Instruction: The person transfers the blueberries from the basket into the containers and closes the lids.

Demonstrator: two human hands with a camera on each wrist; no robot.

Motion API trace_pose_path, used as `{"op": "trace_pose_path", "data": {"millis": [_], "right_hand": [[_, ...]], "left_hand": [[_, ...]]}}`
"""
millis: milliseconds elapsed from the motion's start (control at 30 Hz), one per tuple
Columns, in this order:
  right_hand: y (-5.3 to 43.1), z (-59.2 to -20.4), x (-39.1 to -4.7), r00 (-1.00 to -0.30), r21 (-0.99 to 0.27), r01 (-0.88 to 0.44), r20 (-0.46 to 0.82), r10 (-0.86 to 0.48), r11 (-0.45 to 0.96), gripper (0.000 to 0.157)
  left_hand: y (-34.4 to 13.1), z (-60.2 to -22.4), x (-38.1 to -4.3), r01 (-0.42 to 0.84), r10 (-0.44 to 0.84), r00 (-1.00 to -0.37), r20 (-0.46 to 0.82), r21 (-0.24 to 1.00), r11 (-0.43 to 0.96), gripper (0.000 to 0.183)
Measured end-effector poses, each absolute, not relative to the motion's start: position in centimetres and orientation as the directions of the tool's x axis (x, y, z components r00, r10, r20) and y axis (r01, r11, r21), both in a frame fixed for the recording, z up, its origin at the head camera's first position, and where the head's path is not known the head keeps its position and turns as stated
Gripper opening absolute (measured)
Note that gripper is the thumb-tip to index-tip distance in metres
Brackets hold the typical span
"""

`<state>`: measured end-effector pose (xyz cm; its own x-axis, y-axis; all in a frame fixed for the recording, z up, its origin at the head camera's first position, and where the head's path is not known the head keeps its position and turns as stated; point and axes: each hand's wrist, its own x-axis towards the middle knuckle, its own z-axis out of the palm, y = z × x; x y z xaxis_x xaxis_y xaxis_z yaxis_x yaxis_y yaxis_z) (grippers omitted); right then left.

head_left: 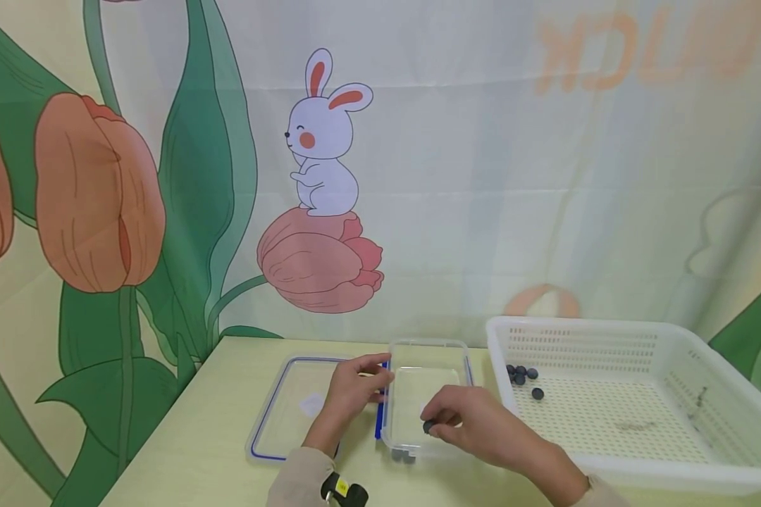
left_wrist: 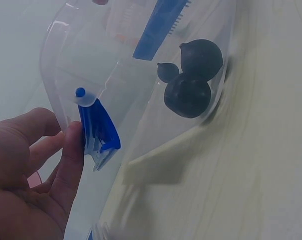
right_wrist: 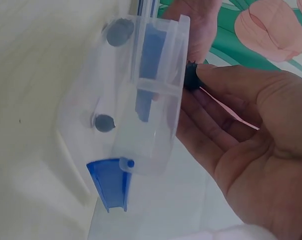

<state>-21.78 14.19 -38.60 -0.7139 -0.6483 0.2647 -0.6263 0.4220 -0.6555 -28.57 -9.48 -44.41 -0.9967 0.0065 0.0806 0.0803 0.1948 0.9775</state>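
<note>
A clear plastic food container [head_left: 428, 343] with blue side latches [left_wrist: 102, 132] stands uncovered on the table. My left hand [head_left: 353, 387] holds its left wall, fingertips at the rim beside a latch. Over the near end of the container, my right hand [head_left: 478, 426] pinches a blueberry [right_wrist: 191, 77] between thumb and fingers. Several dark blueberries [left_wrist: 188, 95] lie at the bottom of the container, visible through its wall. More blueberries [head_left: 537, 393] sit at the left side of a white perforated basket [head_left: 599, 324].
Left of the container, a clear lid with a blue seal [head_left: 263, 422] lies flat on the pale yellow table [head_left: 184, 422]. The basket stands close on the right, its high wall beside my right forearm. A printed curtain [head_left: 444, 211] hangs behind the table.
</note>
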Motion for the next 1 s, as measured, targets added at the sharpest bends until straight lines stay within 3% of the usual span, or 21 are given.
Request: {"op": "trace_pose_path", "data": {"millis": [600,1000], "right_hand": [[13.4,-39.3,-21.8,-0.695,-0.573,-0.673,0.275,-0.664,0.467,0.011],[15.6,-35.3,-22.0,-0.748,-0.588,-0.619,0.240,-0.619,0.520,0.011]], "left_hand": [[-9.5,-44.4,-28.7,0.093,0.017,-0.996,0.091,0.979,0.181,0.040],[-9.5,-44.3,-28.6,0.086,0.018,-0.996,0.084,0.981,0.176,0.042]]}}
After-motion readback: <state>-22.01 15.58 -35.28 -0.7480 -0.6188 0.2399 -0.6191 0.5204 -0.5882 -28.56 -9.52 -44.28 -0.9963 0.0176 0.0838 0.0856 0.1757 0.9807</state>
